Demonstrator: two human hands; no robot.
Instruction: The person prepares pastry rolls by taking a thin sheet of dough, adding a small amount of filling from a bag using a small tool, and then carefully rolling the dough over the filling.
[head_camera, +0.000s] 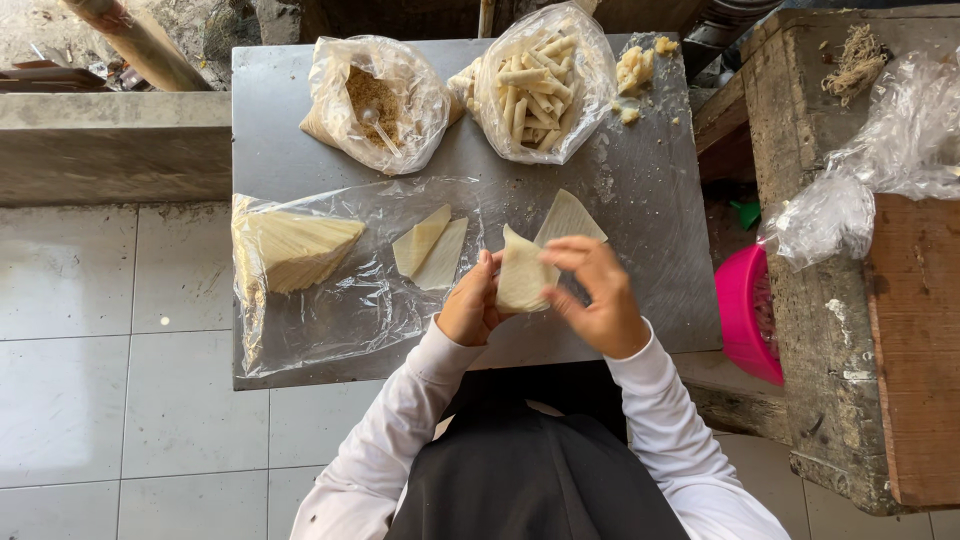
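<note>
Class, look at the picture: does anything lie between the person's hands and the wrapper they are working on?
Nothing visible does. The left hand and right hand both already hold the wrapper directly, above the table.

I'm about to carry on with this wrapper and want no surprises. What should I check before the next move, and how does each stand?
1. Wrapper held by both hands: ok, left hand under it, right hand pinching the top.
2. Wrapper whole, no tears: cannot tell.
3. Filling inside the wrapper: cannot tell, hidden.
4. Filling bag open, spoon in it: ok.
5. Spare wrappers on the plastic sheet: ok, beside the stack.
6. Bag of finished rolls open: ok.
</note>
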